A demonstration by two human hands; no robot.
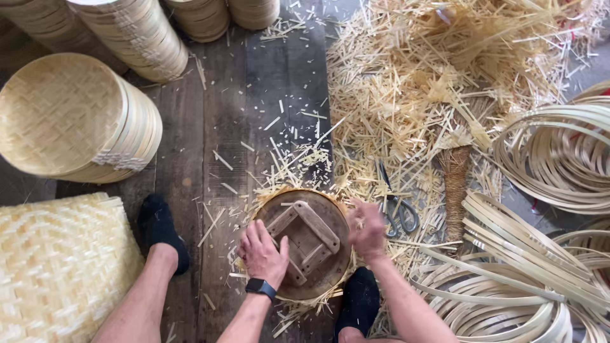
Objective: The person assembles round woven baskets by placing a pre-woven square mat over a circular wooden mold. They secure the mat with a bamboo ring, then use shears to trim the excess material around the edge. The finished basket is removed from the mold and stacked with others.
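Note:
A round dark wooden form (318,216) with a crossed wooden handle on top lies on the floor between my feet, with woven bamboo strip ends sticking out from under it. My left hand (264,254), a black watch on its wrist, rests flat on the form's near left side. My right hand (367,230) is blurred at the form's right rim, fingers curled over the edge; whether it grips a strip I cannot tell.
Scissors (397,209) lie just right of the form. Bamboo offcuts (413,82) heap at the back right. Coiled bamboo hoops (546,254) fill the right. Stacks of round woven trays (76,121) stand at the left, a woven mat (57,267) at the near left.

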